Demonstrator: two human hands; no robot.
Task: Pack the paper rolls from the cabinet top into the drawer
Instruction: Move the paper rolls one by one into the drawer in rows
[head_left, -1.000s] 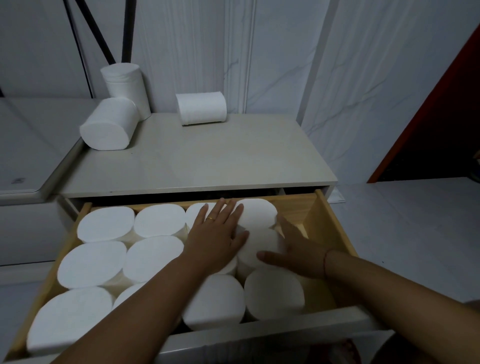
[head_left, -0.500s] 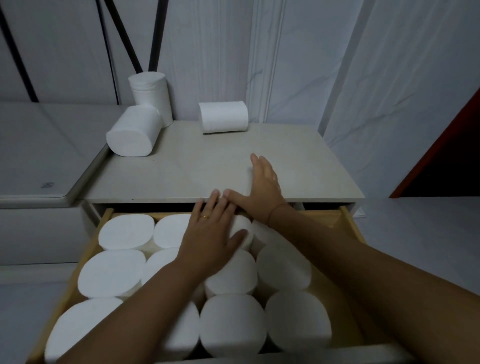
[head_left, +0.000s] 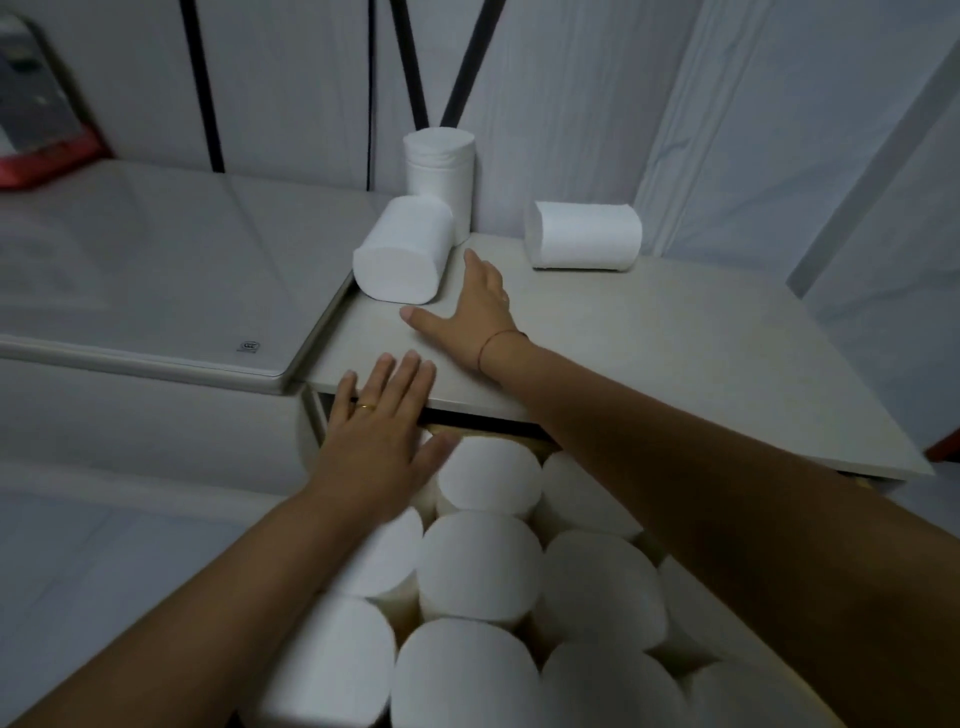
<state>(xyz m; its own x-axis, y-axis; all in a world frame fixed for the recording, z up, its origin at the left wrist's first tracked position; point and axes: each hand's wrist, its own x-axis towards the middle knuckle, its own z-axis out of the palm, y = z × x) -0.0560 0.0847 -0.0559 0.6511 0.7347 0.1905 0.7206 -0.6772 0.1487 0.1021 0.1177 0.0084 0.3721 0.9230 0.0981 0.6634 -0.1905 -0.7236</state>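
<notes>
Down in the open drawer (head_left: 860, 480), upright paper rolls (head_left: 480, 564) sit packed side by side, and the left hand (head_left: 382, 441) is spread flat with loose fingers over the back row, its fingertips lying on the front edge of the cabinet top (head_left: 675, 353), gripping nothing. Further back the right hand (head_left: 475, 306) is out over the cabinet top, open and empty, just beside the lying roll (head_left: 402, 252). Behind stand an upright roll (head_left: 441, 176) and, apart to the right, another lying roll (head_left: 584, 236).
</notes>
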